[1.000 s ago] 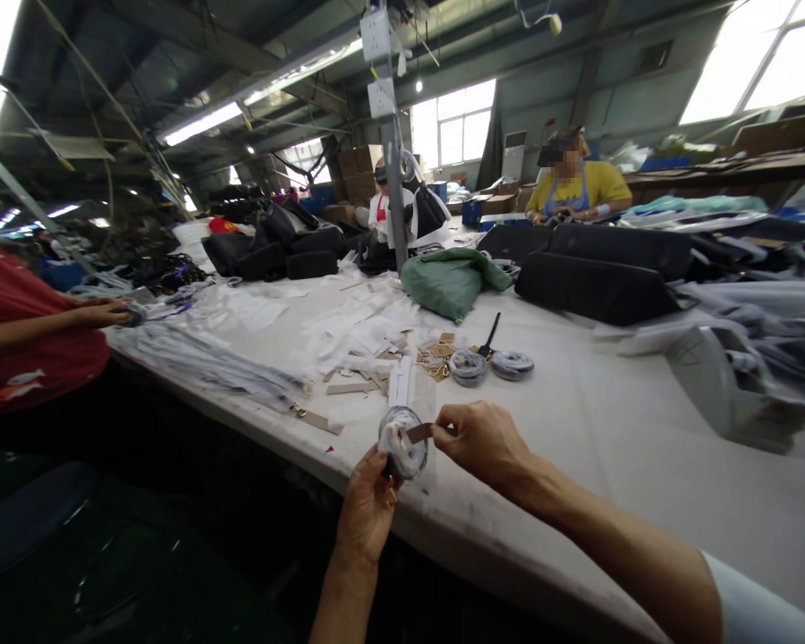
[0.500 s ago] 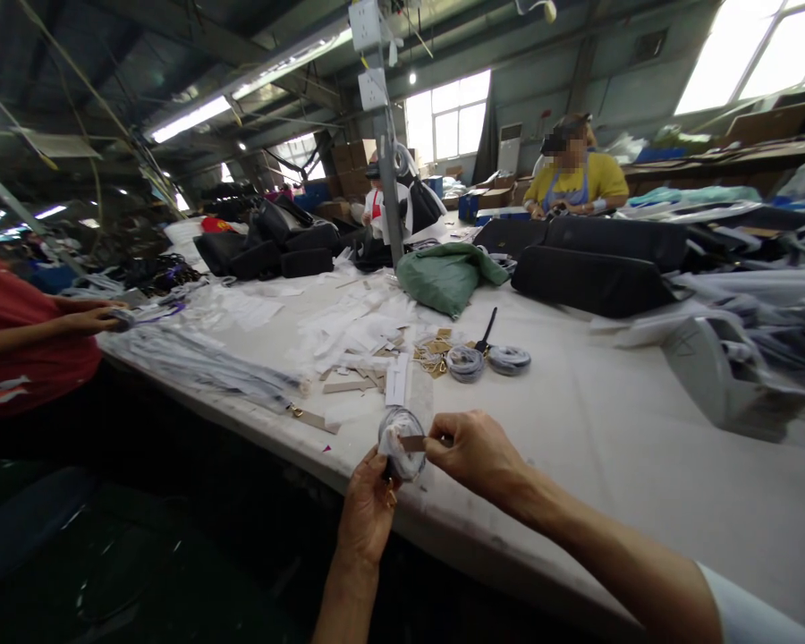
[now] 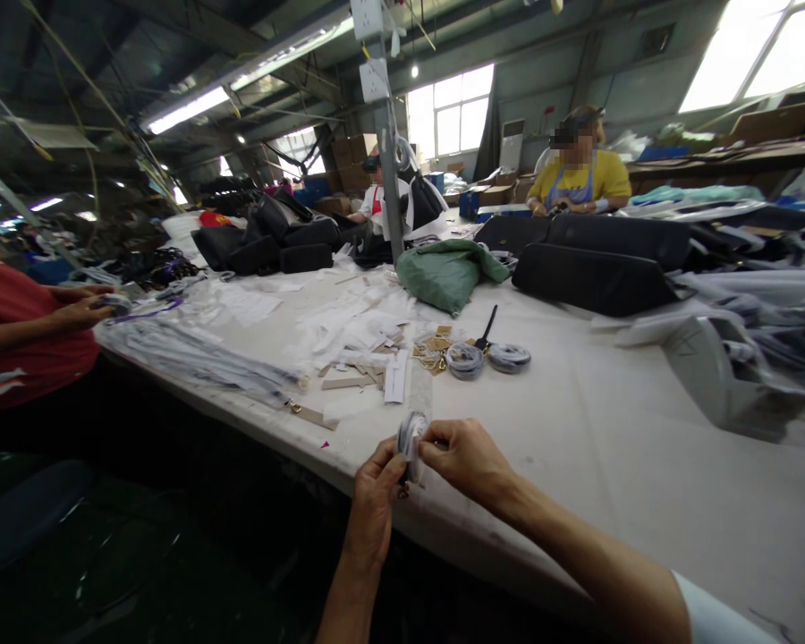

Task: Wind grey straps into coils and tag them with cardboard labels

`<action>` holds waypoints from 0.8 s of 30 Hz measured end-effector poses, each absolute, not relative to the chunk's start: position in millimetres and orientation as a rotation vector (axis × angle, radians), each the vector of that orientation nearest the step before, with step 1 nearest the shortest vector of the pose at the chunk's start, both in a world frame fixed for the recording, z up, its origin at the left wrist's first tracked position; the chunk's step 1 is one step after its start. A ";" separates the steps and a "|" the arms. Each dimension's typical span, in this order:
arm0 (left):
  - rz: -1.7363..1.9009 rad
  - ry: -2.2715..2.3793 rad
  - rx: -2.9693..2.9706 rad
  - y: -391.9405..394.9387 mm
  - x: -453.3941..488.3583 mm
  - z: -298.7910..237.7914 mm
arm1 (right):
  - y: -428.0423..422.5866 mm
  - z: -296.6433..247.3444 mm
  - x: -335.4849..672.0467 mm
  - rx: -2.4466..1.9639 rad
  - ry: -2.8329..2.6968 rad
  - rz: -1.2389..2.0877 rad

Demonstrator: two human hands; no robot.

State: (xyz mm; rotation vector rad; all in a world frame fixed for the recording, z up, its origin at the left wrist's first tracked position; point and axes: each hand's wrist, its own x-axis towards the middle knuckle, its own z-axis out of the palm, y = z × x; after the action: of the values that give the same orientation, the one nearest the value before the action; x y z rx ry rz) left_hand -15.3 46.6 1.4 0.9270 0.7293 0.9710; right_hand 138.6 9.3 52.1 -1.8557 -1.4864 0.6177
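My left hand (image 3: 374, 492) grips a coiled strap (image 3: 410, 433) above the near table edge. The coil is grey with a pale wrapping, turned nearly edge-on, and a small gold-coloured clasp (image 3: 403, 491) hangs below it. Closed in a pinch, my right hand (image 3: 460, 454) is at the coil's right side; its fingertips hide what is between them. Beyond my hands lie two more coiled straps, one (image 3: 465, 361) with a black end piece (image 3: 487, 329) behind it and another (image 3: 509, 358) to its right. Gold-coloured metal clasps (image 3: 435, 360) lie beside them.
White paper scraps and tan strips (image 3: 349, 383) litter the table (image 3: 577, 465). Long wrapped straps (image 3: 207, 353) run along its left edge. A green bag (image 3: 443, 275), black bags (image 3: 590, 277) and a grey bin-like holder (image 3: 717, 376) stand farther off. A co-worker in red (image 3: 27, 331) handles a coil at left.
The coil has turned from facing me to nearly edge-on. The brown strip that was in my right fingers no longer shows. My right hand is closer against the coil.
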 end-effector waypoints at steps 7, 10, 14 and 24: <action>0.999 0.774 1.106 49.5 -18.7 5.7 | 9.0 26.8 148.9 -1.356 -1.431 1.126; 0.953 0.841 1.248 50.1 -16.3 7.8 | 10.2 16.0 149.4 -1.461 -1.332 1.027; 0.914 0.944 1.585 50.5 -11.6 11.2 | 11.5 6.8 146.7 -1.538 -1.096 1.047; 0.888 1.016 1.706 55.0 -10.7 10.5 | -5.3 14.7 154.7 -1.408 -0.960 1.318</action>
State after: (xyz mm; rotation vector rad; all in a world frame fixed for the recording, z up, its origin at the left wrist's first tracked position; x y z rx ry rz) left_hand -10.7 55.0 10.5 1.7057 1.0156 0.8880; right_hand 154.7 -5.3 14.7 -1.4077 -0.9596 1.3180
